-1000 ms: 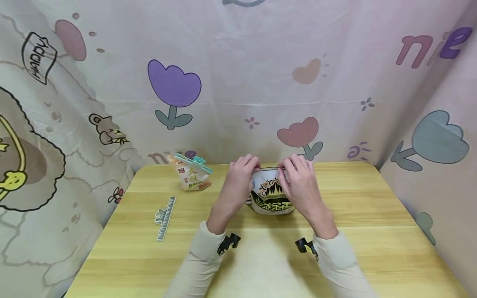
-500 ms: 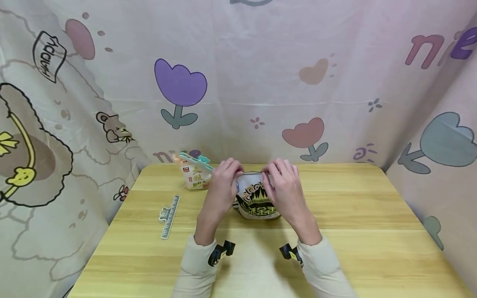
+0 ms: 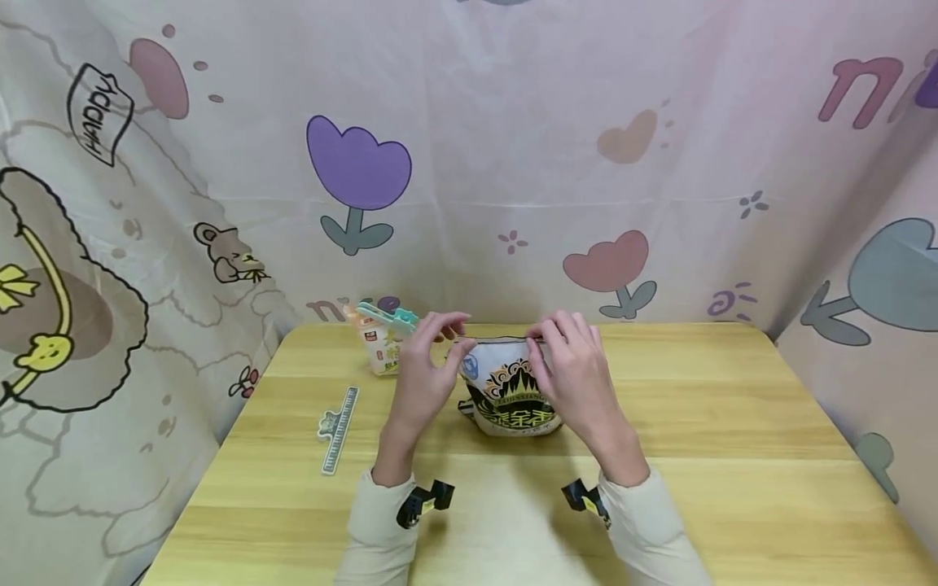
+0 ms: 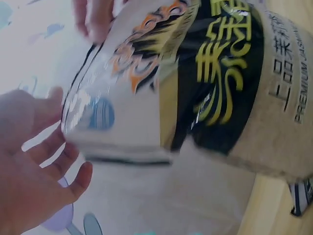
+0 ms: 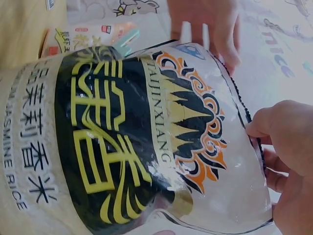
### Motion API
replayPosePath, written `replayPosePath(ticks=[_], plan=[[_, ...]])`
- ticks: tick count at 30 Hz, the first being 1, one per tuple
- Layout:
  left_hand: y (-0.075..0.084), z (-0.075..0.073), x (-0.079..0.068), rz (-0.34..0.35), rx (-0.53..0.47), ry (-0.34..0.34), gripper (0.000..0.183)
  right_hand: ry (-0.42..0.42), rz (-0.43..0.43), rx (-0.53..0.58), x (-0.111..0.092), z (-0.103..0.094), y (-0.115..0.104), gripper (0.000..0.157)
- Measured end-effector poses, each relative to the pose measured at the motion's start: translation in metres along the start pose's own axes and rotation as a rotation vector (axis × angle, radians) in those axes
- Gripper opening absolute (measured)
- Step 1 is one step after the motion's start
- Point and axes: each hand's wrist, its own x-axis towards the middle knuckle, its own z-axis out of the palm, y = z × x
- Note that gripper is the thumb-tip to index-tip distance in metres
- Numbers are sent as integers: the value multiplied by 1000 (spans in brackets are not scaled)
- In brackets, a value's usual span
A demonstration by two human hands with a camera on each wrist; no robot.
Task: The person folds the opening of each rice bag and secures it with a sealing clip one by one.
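A rice bag [image 3: 513, 399] printed in black, yellow and orange stands upright in the middle of the table, its clear upper part raised. The right hand [image 3: 581, 370] pinches the bag's top edge near its right corner, thumb in front; the right wrist view shows this grip close up. At the top left corner is the left hand [image 3: 425, 366], its thumb and fingers spread apart around the edge. In the left wrist view its fingers [image 4: 73, 181] are loosely bent, not closed on the plastic. A small striped piece of the bag shows at its lower left side.
Behind the left hand stands a small food packet [image 3: 377, 350] with a turquoise sealing clip [image 3: 388, 317] across its top. A pale ruler-like clip [image 3: 339, 431] lies on the table's left side. A patterned curtain [image 3: 469, 163] surrounds the wooden table [image 3: 733, 423].
The bag has shifted left and slightly towards the person, both hands moving with it. Since half a second ago, the left fingers have spread from the corner; the right hand keeps its pinch.
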Motion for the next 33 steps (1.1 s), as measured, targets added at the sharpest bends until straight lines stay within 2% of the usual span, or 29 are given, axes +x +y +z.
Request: replayPosePath(ticks=[2, 6, 8, 10, 14, 21, 25, 28, 33], plan=[[-8, -7, -2, -55, -57, -41, 29, -1, 10, 2, 0, 0, 3, 6], [-25, -18, -9, -184, -160, -158, 30, 1, 26, 8, -1, -3, 9, 5], [-31, -20, -13, -231, -188, -197, 29, 1, 33, 13, -2, -4, 12, 5], [-35, -20, -16, -246, -202, -213, 29, 1, 35, 17, -4, -4, 13, 5], [-37, -10, -16, -243, -207, -185, 28, 5, 39, 36, -3, -4, 13, 4], [0, -6, -7, -237, -214, -90, 13, -8, 30, 78, 7, 3, -5, 23], [2, -3, -7, -175, -197, -66, 11, -59, -12, 38, 12, 15, -17, 26], [-3, 0, -7, -139, -192, -73, 11, -67, -30, 6, 14, 22, -22, 21], [-27, 2, -11, -115, -202, -103, 18, -24, -29, 18, 15, 28, -25, 13]])
